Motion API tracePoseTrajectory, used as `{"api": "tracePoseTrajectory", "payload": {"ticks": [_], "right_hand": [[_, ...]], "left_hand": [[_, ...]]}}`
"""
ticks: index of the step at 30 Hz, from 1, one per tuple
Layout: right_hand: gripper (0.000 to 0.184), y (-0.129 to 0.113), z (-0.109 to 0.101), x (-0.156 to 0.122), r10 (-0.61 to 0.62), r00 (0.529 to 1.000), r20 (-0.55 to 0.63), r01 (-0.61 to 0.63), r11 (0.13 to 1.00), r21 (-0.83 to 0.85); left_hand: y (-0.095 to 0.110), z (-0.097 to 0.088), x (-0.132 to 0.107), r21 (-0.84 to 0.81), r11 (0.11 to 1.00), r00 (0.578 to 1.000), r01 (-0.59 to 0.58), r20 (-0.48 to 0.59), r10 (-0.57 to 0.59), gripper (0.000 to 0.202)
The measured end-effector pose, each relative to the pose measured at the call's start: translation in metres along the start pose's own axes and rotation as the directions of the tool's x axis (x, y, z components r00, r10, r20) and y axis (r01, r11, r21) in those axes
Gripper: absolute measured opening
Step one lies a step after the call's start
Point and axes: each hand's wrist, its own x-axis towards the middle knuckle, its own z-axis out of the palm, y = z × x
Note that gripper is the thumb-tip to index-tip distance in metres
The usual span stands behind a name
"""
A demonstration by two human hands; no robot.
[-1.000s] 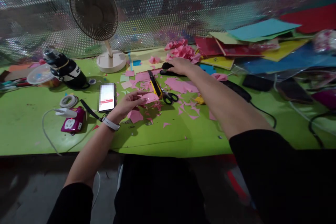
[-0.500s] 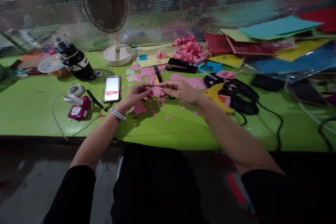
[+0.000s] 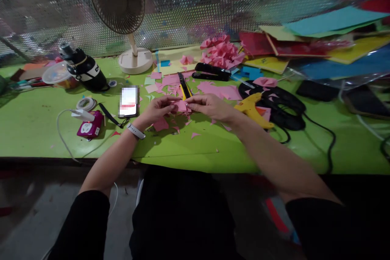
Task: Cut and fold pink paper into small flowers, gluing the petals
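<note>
My left hand (image 3: 157, 110) and my right hand (image 3: 210, 106) meet over the green table (image 3: 36, 130), both pinching a small pink paper piece (image 3: 182, 106) between their fingertips. Pink paper scraps (image 3: 170, 124) lie scattered under and around the hands. A yellow and black utility knife (image 3: 184, 88) lies just behind the paper. A yellow glue gun (image 3: 252, 109) rests right of my right hand. A pile of folded pink paper flowers (image 3: 221, 50) sits farther back.
A phone (image 3: 128, 101) lies left of my left hand, with a pink power adapter (image 3: 89, 127), tape roll (image 3: 85, 103) and black bottle (image 3: 83, 69) beyond. A desk fan (image 3: 122, 4) stands at the back. Black stapler (image 3: 212, 72), black cables (image 3: 283, 109) and coloured paper sheets (image 3: 329, 40) fill the right.
My right hand came back from the black stapler at the rear and joined my left hand on the pink paper piece. The hands have stayed together since.
</note>
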Motion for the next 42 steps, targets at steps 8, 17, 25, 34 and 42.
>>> {"api": "tracePoseTrajectory", "payload": {"ticks": [8,17,25,34,42], "right_hand": [[0.026,-0.006,0.001,-0.003,0.016,1.0,-0.02,-0.016,0.999,-0.028],[0.028,-0.001,0.0,-0.001,0.012,1.0,0.004,-0.012,1.0,0.013],[0.031,-0.004,0.0,-0.003,0.006,1.0,-0.004,-0.006,0.998,-0.055],[0.029,0.005,0.0,0.003,0.017,1.0,0.014,-0.018,0.995,0.099],[0.029,0.003,0.0,0.0,0.032,0.999,-0.009,-0.031,0.995,0.1]], "left_hand": [[0.003,0.002,-0.001,0.002,1.0,1.0,0.021,-0.007,-0.021,0.038],[0.006,0.005,-0.003,-0.009,0.999,0.999,0.033,-0.016,-0.033,0.035],[0.006,0.003,-0.002,0.014,1.0,1.0,0.028,-0.011,-0.028,0.035],[-0.001,0.001,0.0,-0.018,0.999,0.999,-0.029,0.017,0.029,0.038],[-0.002,0.0,0.001,0.024,0.998,0.998,-0.061,0.031,0.06,0.037]]}}
